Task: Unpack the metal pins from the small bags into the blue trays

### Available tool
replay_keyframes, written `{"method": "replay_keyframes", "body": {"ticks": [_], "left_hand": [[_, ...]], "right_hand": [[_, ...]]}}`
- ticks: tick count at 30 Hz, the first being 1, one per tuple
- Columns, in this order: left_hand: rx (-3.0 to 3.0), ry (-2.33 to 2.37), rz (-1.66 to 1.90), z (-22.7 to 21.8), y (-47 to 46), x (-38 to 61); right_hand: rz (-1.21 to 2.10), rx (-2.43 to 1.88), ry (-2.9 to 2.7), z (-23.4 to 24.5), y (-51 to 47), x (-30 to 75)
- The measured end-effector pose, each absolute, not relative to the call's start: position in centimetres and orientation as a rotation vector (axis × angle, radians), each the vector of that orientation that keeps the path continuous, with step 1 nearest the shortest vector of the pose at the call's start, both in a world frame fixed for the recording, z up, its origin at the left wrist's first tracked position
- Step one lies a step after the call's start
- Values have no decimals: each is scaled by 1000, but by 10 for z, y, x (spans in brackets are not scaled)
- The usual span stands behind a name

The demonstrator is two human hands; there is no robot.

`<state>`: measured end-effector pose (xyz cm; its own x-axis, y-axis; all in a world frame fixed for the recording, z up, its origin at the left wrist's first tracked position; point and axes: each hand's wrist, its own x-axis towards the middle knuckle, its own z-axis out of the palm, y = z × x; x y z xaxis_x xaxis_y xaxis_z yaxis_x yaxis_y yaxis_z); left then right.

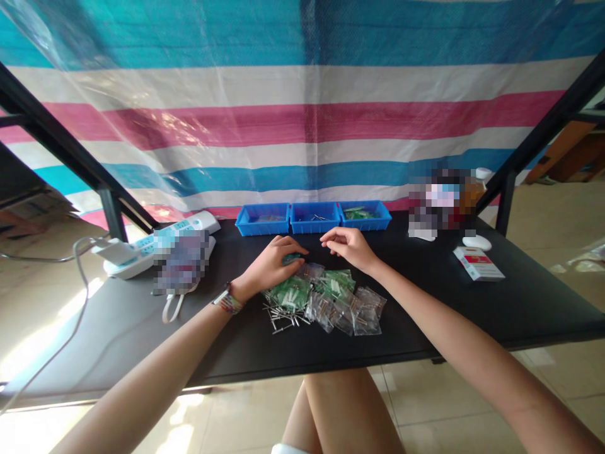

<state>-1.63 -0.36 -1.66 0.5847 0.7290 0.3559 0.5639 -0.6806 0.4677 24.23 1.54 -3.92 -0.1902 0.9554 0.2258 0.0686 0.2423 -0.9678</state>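
Note:
My left hand (274,261) lies at the back left of a pile, its fingers curled round a small green packet (292,258). My right hand (350,247) hovers just in front of the blue bins, fingers bent towards the thumb; whatever the fingertips hold is too small to tell. Between my forearms lie green packets (334,282), clear bags with brownish pieces (366,315) and loose silver rivets (283,320). Behind my hands stand three blue bins in a row: the left bin (262,230) and right bin (366,224) hold packets, the middle bin (314,227) a few metal pieces.
A white power strip (142,249) with a plugged-in cable is at the left, beside a blurred item (182,261). At the right are a bottle (476,189), a white oval object (476,243) and a small box (478,263). A striped plastic sheet (302,120) hangs behind the black table (227,359).

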Motion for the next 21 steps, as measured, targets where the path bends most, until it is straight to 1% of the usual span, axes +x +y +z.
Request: {"method": "replay_keyframes", "body": {"ticks": [5,9,13,17,19,21], "left_hand": [[2568,970,660,-17,-5,-15],[2560,974,662,-20,-3,-15],[2543,993,666,-22,-2,-16],[2509,990,713,-22,-2,-15],[2466,980,808,-21,-4,-15],[2443,964,925,-20,-6,-14]], "right_hand": [[792,-871,-2138,-27,-2,238],[696,-745,-2369,-22,-12,239],[666,-733,-2374,-27,-9,241],[669,-710,-2236,-30,-6,240],[732,-759,-2081,-30,-4,238],[884,-836,-1872,-31,-1,236]]}}
